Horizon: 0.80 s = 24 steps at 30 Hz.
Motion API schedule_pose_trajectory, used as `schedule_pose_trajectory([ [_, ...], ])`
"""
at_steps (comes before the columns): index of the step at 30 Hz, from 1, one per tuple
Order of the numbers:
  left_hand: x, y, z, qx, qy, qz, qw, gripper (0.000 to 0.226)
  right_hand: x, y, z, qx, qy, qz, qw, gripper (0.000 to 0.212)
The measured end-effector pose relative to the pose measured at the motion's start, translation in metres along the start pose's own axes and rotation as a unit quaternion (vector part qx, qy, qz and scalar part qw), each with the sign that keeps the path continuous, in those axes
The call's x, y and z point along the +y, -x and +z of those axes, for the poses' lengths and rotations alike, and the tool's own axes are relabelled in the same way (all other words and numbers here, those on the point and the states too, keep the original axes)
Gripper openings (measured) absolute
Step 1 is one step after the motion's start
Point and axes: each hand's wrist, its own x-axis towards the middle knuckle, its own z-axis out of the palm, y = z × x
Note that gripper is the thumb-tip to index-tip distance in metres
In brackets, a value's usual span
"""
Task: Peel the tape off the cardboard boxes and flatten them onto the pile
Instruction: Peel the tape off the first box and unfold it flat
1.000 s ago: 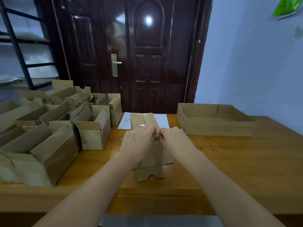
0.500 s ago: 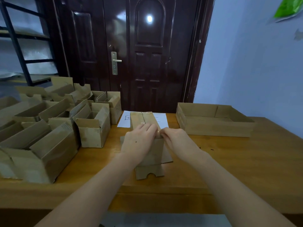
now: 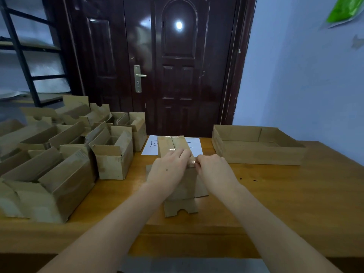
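Note:
A small cardboard box (image 3: 171, 143) stands in the middle of the table, its top seam covered by clear tape (image 3: 171, 142). My left hand (image 3: 167, 170) lies over the box's near top edge and holds it down. My right hand (image 3: 213, 169) is against the box's near right corner, its fingertips pinching at the tape end there. A flap (image 3: 180, 207) of the box sticks out toward me. The fingertips of both hands meet and partly hide the tape end.
Several open cardboard boxes (image 3: 112, 154) crowd the table's left side. A wide shallow cardboard tray (image 3: 256, 152) sits at the right rear. A white paper sheet (image 3: 150, 147) lies under the box. A dark door stands behind the wooden table (image 3: 285, 203).
Both hands stay on the box's near top edge; only the fingertips have shifted slightly at the tape end. The view has moved a little.

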Motion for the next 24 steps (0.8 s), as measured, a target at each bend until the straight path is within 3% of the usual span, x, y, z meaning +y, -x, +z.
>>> schedule_pose_trajectory([
  [6, 0.001, -0.005, -0.003, -0.035, -0.028, 0.024, 0.999, 0.07, 0.0, 0.001, 0.002, 0.001, -0.007, -0.011, 1.0, 0.012],
  [12, 0.003, 0.0, -0.004, -0.034, -0.024, 0.021, 0.999, 0.061, 0.01, 0.001, 0.003, 0.002, -0.072, -0.059, 0.996, 0.009],
  [19, 0.001, 0.0, -0.007, -0.054, -0.052, 0.047, 0.996, 0.044, 0.022, -0.014, -0.009, -0.046, -0.016, -0.172, 0.984, 0.011],
  [24, 0.003, 0.0, -0.016, -0.046, -0.065, 0.052, 0.995, 0.033, 0.027, -0.001, 0.002, -0.011, -0.133, -0.108, 0.985, 0.025],
])
